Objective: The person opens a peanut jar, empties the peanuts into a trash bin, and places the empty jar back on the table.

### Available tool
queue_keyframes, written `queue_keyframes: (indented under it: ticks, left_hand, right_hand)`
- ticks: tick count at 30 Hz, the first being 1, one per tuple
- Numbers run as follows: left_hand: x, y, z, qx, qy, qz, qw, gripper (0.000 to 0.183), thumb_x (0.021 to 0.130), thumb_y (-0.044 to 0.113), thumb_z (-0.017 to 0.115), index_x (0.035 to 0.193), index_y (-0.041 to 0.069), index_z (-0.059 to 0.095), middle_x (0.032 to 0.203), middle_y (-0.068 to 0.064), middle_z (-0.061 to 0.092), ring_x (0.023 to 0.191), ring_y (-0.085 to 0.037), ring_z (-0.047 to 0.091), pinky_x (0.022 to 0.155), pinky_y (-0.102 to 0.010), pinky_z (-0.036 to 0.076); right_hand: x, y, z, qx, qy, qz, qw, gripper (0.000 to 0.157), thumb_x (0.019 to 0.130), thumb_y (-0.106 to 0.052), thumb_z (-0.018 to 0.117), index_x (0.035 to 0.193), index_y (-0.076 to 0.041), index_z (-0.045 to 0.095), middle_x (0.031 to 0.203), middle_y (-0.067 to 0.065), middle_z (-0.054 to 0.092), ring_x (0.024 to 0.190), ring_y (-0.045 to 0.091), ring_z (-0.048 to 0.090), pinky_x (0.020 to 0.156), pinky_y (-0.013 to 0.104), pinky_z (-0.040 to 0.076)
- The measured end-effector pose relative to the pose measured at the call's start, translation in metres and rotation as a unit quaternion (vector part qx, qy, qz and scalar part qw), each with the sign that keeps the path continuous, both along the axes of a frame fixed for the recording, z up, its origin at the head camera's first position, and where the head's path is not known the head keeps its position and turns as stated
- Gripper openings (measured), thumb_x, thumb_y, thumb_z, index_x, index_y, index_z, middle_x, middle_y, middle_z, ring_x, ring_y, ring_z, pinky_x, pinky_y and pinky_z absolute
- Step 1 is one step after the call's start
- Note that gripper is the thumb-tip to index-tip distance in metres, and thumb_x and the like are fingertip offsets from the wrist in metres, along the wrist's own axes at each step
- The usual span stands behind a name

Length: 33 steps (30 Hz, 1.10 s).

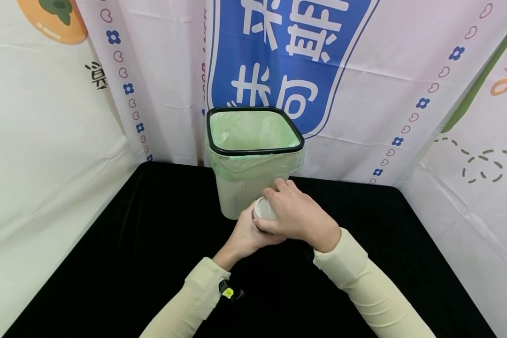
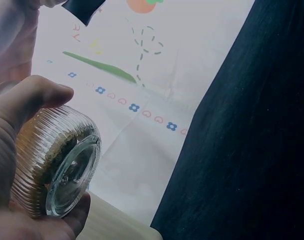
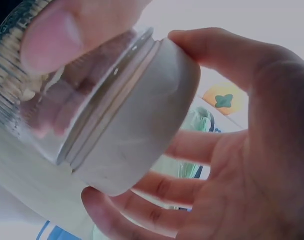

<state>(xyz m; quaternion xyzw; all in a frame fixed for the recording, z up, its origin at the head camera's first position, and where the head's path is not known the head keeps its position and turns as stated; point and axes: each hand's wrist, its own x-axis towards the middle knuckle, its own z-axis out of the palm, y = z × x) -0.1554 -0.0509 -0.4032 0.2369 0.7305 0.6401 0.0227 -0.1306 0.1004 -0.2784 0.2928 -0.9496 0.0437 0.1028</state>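
A clear ribbed glass jar (image 2: 74, 125) with beige bits inside is gripped by my left hand (image 1: 250, 234), thumb on one side and fingers around the other. Its round white lid (image 3: 137, 125) sits at the mouth, and a thin gap runs between lid and glass in the right wrist view. My right hand (image 1: 297, 213) holds the lid's edge between thumb and fingertips, palm away from its top. The jar is tilted, its base (image 2: 77, 172) facing the left wrist camera. From the head view, both hands hide most of the jar.
Just beyond the hands stands a pale ribbed bin (image 1: 232, 195) with a black rim (image 1: 253, 151) and a light green bag (image 1: 253, 129) lining it. The black tabletop (image 1: 152, 244) is bordered by printed white cloth (image 1: 169, 84) at the back and sides.
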Motion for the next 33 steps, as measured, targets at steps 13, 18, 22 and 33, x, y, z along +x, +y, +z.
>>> queue_keyframes:
  ticks: [13, 18, 22, 33]
  left_hand:
    - [-0.001, 0.001, 0.001, -0.025, -0.012, 0.016, 0.9995, 0.087, 0.08, 0.021, 0.092, 0.153, 0.011, 0.046, 0.141, -0.012, 0.061, 0.12, -0.03, 0.064, 0.097, -0.046, 0.058]
    - [-0.001, 0.001, 0.0, -0.007, -0.01, 0.007, 0.9999, 0.082, 0.082, 0.019, 0.09, 0.151, 0.011, 0.048, 0.144, -0.012, 0.06, 0.121, -0.028, 0.063, 0.1, -0.044, 0.058]
    - [-0.001, 0.002, 0.0, -0.003, 0.0, 0.009, 1.0, 0.081, 0.081, 0.017, 0.091, 0.15, 0.009, 0.049, 0.142, -0.013, 0.06, 0.122, -0.029, 0.063, 0.101, -0.045, 0.057]
    - [0.001, 0.002, -0.001, -0.01, -0.007, 0.01, 0.9999, 0.084, 0.082, 0.018, 0.09, 0.153, 0.011, 0.047, 0.139, -0.011, 0.061, 0.117, -0.026, 0.065, 0.098, -0.044, 0.059]
  right_hand:
    - [0.001, 0.001, 0.002, 0.024, 0.02, -0.029, 0.999, 0.068, 0.089, -0.069, 0.069, 0.13, -0.014, 0.07, 0.112, 0.011, 0.065, 0.094, 0.03, 0.063, 0.068, 0.047, 0.061]
    - [0.006, -0.004, 0.003, 0.046, 0.02, -0.09, 0.995, 0.073, 0.093, -0.078, 0.057, 0.122, -0.013, 0.069, 0.11, 0.014, 0.064, 0.093, 0.032, 0.063, 0.065, 0.049, 0.06]
    - [0.009, -0.01, 0.002, 0.044, 0.001, -0.127, 0.991, 0.078, 0.096, -0.079, 0.05, 0.126, -0.01, 0.069, 0.118, 0.021, 0.064, 0.101, 0.039, 0.065, 0.071, 0.054, 0.06]
    - [0.006, -0.019, -0.01, 0.055, 0.021, -0.14, 0.988, 0.081, 0.097, -0.079, 0.049, 0.115, -0.002, 0.07, 0.108, 0.023, 0.064, 0.094, 0.039, 0.064, 0.064, 0.051, 0.059]
